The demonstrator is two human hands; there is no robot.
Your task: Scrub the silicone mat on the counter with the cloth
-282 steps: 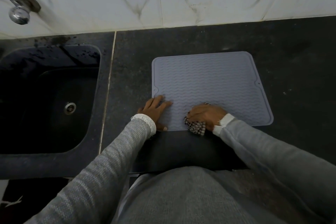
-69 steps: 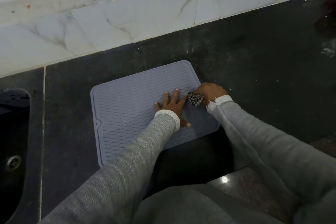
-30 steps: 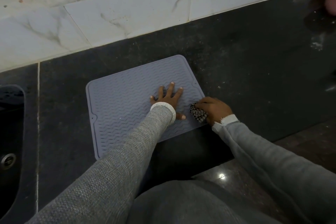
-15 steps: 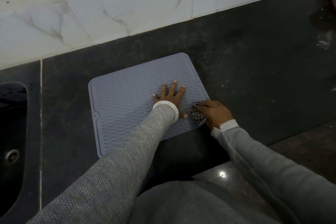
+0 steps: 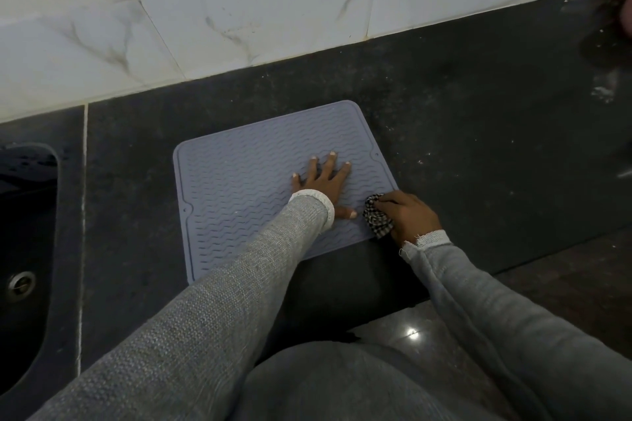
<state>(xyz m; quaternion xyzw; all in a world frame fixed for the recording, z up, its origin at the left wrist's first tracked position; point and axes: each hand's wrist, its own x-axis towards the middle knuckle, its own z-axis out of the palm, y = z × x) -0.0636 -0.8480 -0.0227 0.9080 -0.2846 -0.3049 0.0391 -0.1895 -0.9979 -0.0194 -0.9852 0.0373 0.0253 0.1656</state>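
The grey silicone mat (image 5: 260, 188) lies flat on the dark counter (image 5: 461, 133), right of the sink (image 5: 27, 243). The left hand (image 5: 321, 184) presses it with fingers spread. The right hand (image 5: 407, 215) grips the checked cloth (image 5: 376, 219) at the mat's near right corner.

Left hand (image 5: 323, 183) flat, fingers (image 5: 331, 164) splayed, right hand (image 5: 408, 217) curled tight

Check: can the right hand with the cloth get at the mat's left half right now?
Probably not directly: the left hand lies flat on the mat between the cloth in the right hand and that half.
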